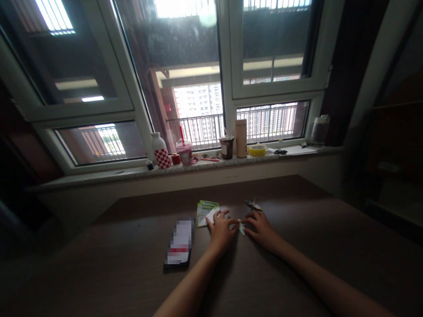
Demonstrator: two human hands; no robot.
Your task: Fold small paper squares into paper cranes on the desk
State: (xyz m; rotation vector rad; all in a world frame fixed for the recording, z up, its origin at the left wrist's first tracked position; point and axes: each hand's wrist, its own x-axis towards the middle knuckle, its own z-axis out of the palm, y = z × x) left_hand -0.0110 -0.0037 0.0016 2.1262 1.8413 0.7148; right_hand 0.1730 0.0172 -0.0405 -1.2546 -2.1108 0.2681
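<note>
The left hand and right hand, both half-curled, pinched a small pale strip at the fingertips; uneven pulling risked tearing it.

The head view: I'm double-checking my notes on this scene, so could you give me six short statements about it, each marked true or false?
1. The smartphone lies to the left of the left hand and the right hand. True.
2. The two hands are wide apart. False: their fingertips come together at a small pale strip.
3. Green-and-white packets lie on the brown table. True.
4. The yellow tape roll lies on the table. False: it is on the windowsill.
5. The pink drink cup has a red straw. True.
6. The red-checked bottle stands right of the tan flask. False: it stands left of it.
</note>
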